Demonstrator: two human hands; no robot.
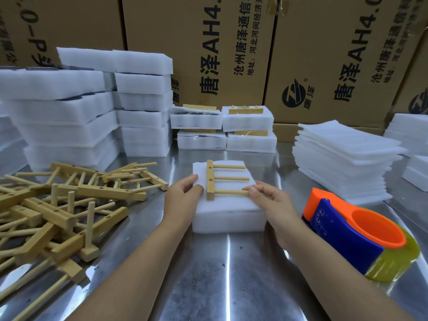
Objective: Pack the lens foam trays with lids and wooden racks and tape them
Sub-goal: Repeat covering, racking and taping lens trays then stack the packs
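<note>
On the tabletop (231,274), left grip (185,191) clamped on the tray (229,218) edge, right grip (266,195) pinching a rack (210,179) peg, the untaped rack may slide askew once released.

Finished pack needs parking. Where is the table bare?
Bare steel: the near strip between rack pile and tape dispenser, in front of the foam tray; also a gap behind it, before the taped packs. The left is crowded.
</note>
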